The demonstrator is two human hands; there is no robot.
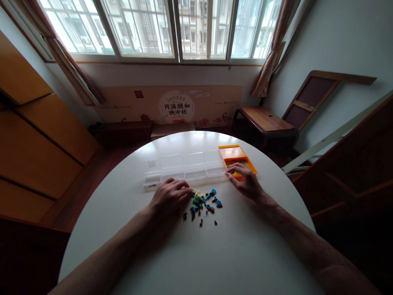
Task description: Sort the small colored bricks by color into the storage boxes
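Right in front of me, the heap of small pieces (pixel 203 203) lies on the white table (pixel 212 260), about in the middle between my two hands. The pieces are blue, green, yellow and dark brown, too small to tell their shape. The heap is wider than it is deep: it stretches from left to right, and some dark pieces are scattered from it on the side toward me.

My left hand (pixel 170 196) is the nearer one. It rests palm down on the table, and the heap lies directly to the right of its fingers (pixel 186 193). Their tips reach the left edge of the heap, touching or nearly touching the first pieces. These fingers are bent loosely, not stretched and not closed to a fist. If a piece is under them or between them, I cannot tell.

My right hand (pixel 244 181) is apart from the heap, to the right of it and a little farther from me. Its fingers (pixel 235 168) are curled down over the near edge of the orange tray (pixel 231 153), where some green and other coloured pieces lie. Whether they pinch one of them is hidden by the hand itself.

Just behind the heap stands the clear box (pixel 184 166) with its row of compartments. Its long axis goes also left to right, and its right end meets the orange tray. Behind the table I see a low wooden bench (pixel 265 119) and a wide window (pixel 155 23).
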